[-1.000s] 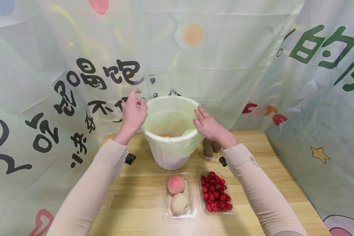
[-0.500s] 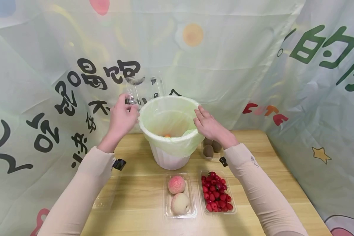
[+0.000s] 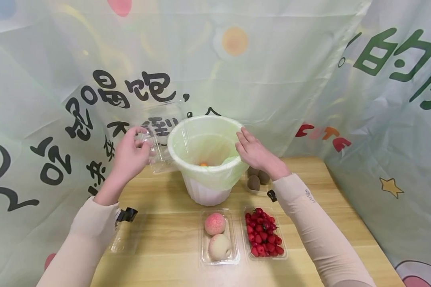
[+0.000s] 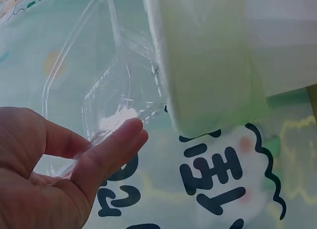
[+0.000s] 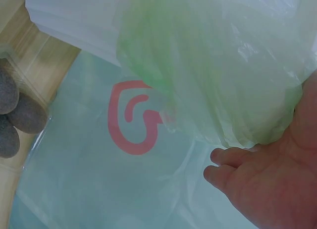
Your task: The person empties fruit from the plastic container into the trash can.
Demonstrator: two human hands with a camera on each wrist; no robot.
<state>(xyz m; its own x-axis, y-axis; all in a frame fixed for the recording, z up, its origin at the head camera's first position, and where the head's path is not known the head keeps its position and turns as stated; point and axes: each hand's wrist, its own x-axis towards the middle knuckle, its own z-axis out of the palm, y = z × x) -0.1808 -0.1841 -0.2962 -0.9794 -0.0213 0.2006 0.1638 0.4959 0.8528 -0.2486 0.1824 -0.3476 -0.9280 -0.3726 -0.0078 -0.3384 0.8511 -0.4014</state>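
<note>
My left hand (image 3: 132,153) pinches the edge of a clear plastic container (image 3: 161,135) between thumb and fingers, just left of the bin. In the left wrist view the see-through container (image 4: 119,85) reaches up from the fingertips, beside the bin's lined rim. The white bin (image 3: 206,191) stands upright on the table, a pale green liner bag (image 3: 222,177) folded over its rim. Something small and orange (image 3: 203,164) shows low inside it. My right hand (image 3: 255,151) rests against the bin's right rim, fingers straight. The right wrist view shows that hand at the hanging liner (image 5: 213,75).
Before the bin, one clear tray holds two peaches (image 3: 217,235), another red berries (image 3: 263,235). Brown, egg-shaped fruits (image 3: 255,181) sit in a tray behind the right wrist. Another clear container (image 3: 123,239) lies by the left sleeve. Printed cloth (image 3: 273,79) hangs behind the wooden table (image 3: 309,191).
The left hand has moved left and down, bringing the clear container from behind the bin's rim to its left side. The right hand has stayed at the rim.
</note>
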